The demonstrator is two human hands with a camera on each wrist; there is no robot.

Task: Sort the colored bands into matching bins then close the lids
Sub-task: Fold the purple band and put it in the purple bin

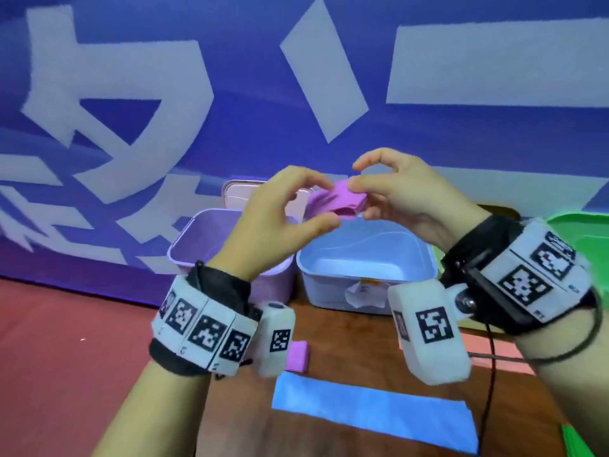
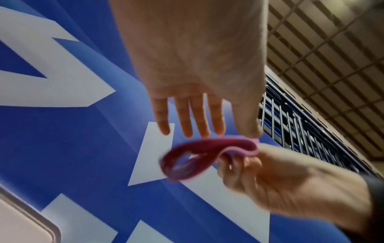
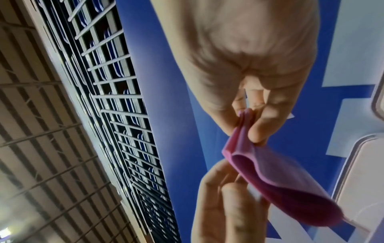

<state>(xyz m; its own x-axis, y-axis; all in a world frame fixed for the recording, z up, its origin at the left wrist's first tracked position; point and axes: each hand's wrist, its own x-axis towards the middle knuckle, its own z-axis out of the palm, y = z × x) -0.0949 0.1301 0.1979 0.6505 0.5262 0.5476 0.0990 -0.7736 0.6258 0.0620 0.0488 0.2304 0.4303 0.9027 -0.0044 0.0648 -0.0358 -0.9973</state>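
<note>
Fingers [image 3: 257, 131] of the right hand [image 1: 405, 206] pinch the purple band [image 1: 339, 201]; left hand [image 1: 276, 222] fingers, loosely curled, meet its other end above the open purple bin [image 1: 197, 239]. Sorting in hand; judged next: lower and release inside. Blue band [image 1: 372, 413] lies on the desk [image 1: 329, 324].

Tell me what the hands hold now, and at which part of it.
The right hand pinches one end of a folded pink band between thumb and fingers. The left hand is at its other end; whether it grips is unclear.
</note>
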